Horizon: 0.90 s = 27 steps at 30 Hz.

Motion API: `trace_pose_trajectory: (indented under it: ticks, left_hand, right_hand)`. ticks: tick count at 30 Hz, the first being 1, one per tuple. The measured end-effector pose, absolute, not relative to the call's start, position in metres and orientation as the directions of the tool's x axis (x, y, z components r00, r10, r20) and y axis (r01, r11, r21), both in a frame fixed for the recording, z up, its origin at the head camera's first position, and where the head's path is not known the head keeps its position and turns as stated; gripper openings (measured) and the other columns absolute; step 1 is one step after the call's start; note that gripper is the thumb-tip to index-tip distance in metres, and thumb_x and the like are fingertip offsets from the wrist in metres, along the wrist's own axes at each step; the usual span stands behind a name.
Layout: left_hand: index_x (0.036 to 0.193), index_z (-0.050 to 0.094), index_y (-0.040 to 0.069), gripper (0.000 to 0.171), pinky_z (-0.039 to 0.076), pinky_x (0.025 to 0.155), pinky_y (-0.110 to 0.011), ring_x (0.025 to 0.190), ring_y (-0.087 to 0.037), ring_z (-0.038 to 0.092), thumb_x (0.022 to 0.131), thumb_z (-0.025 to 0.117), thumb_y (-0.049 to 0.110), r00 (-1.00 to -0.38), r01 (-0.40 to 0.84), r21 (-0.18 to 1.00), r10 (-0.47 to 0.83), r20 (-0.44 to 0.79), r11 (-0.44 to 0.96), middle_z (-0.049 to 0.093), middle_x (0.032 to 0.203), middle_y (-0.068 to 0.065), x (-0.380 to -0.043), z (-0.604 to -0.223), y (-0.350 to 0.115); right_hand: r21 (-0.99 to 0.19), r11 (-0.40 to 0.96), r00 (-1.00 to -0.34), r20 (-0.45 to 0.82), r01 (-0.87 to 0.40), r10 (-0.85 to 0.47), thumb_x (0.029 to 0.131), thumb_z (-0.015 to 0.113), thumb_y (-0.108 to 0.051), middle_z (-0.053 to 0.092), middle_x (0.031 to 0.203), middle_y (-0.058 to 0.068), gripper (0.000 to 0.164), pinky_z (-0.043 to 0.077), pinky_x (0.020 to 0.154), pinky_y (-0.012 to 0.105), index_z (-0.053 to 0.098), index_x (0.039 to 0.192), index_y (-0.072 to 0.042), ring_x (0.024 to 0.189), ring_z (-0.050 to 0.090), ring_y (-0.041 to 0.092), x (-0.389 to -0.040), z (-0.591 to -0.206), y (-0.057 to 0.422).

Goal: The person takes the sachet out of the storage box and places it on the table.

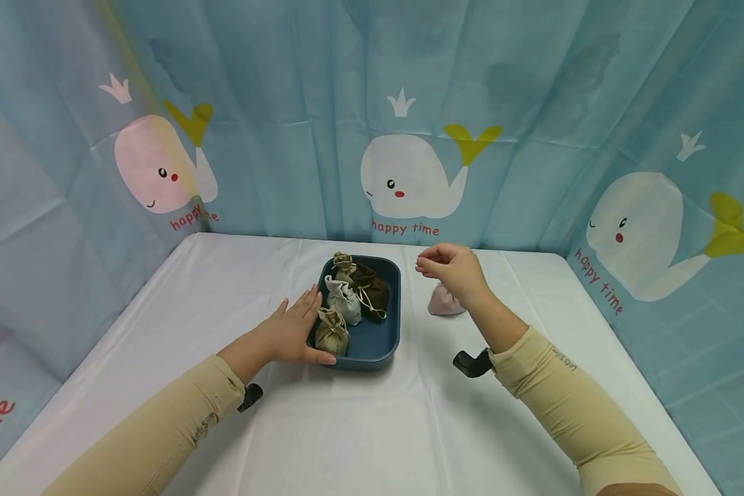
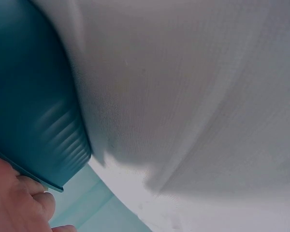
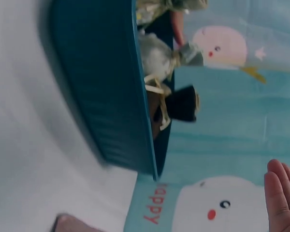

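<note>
The left hand (image 1: pixel 290 334) rests, fingers spread, against a smooth blue bin (image 1: pixel 377 341); inside sit gathered cloth pouches: glossy olive (image 1: pixel 332 335), pale grey (image 1: pixel 344 303), corded dark brown (image 1: pixel 379 292), a second olive one (image 1: pixel 342 262) behind; right of it a rounded pink pouch (image 1: pixel 443 303) stands on white cloth (image 1: pixel 372 427); nearby, the right hand (image 1: pixel 454 267), fingers loosely bent, holds nothing visible; the left-wrist view adds ribs on the bin's wall; the right hand partly hides the pink pouch from the head camera.
</note>
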<state>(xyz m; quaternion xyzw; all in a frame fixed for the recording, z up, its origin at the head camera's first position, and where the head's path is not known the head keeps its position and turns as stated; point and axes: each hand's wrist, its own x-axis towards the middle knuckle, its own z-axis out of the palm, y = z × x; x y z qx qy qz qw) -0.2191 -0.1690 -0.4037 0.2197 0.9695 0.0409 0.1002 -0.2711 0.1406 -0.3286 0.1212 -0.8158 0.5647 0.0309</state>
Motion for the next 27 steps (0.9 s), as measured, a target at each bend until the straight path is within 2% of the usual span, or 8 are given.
trace_pose_trajectory:
  ticks: [6, 11, 19, 27]
  left_hand:
    - [0.147, 0.001, 0.003, 0.127, 0.008, 0.107, -0.057, 0.140, -0.028, -0.001, 0.061, 0.043, 0.086, -0.884, 0.415, 0.135, 0.434, -0.176, 0.900, -0.010, 0.152, -0.013, -0.219, -0.403, -0.169]
    - [0.147, 0.001, 0.003, 0.127, 0.008, 0.107, -0.057, 0.140, -0.028, 0.000, 0.061, 0.043, 0.086, -0.883, 0.417, 0.131, 0.435, -0.173, 0.899, -0.010, 0.152, -0.013, -0.218, -0.403, -0.170]
    - [0.146, 0.002, 0.001, 0.128, 0.010, 0.106, -0.058, 0.139, -0.030, 0.002, 0.060, 0.041, 0.088, -0.879, 0.428, 0.131, 0.445, -0.168, 0.894, -0.007, 0.152, -0.015, -0.217, -0.402, -0.170]
    - [0.146, 0.002, 0.001, 0.126, 0.009, 0.106, -0.058, 0.139, -0.029, 0.001, 0.062, 0.046, 0.085, -0.883, 0.416, 0.139, 0.435, -0.174, 0.899, -0.008, 0.152, -0.014, -0.218, -0.402, -0.169]
  right_hand:
    - [-0.905, 0.353, -0.962, 0.170, -0.239, -0.215, 0.086, 0.065, -0.011, 0.068, 0.093, 0.013, 0.015, 0.053, 0.073, 0.028, 0.067, 0.095, 0.000, 0.083, 0.067, 0.020, -0.265, -0.331, 0.125]
    - [-0.909, 0.346, -0.954, 0.146, -0.234, -0.261, 0.085, 0.066, -0.014, 0.068, 0.091, 0.011, 0.017, 0.053, 0.075, 0.028, 0.068, 0.096, -0.002, 0.089, 0.065, 0.029, -0.263, -0.334, 0.111]
    - [-0.894, 0.391, -0.934, 0.075, -0.218, -0.348, 0.085, 0.066, -0.018, 0.069, 0.089, 0.006, 0.020, 0.053, 0.076, 0.029, 0.069, 0.099, -0.005, 0.085, 0.066, 0.020, -0.252, -0.337, 0.090]
    - [-0.870, 0.432, -0.909, 0.040, -0.236, -0.416, 0.083, 0.068, -0.020, 0.068, 0.088, 0.002, 0.025, 0.053, 0.073, 0.031, 0.069, 0.103, -0.005, 0.080, 0.064, 0.015, -0.243, -0.348, 0.073]
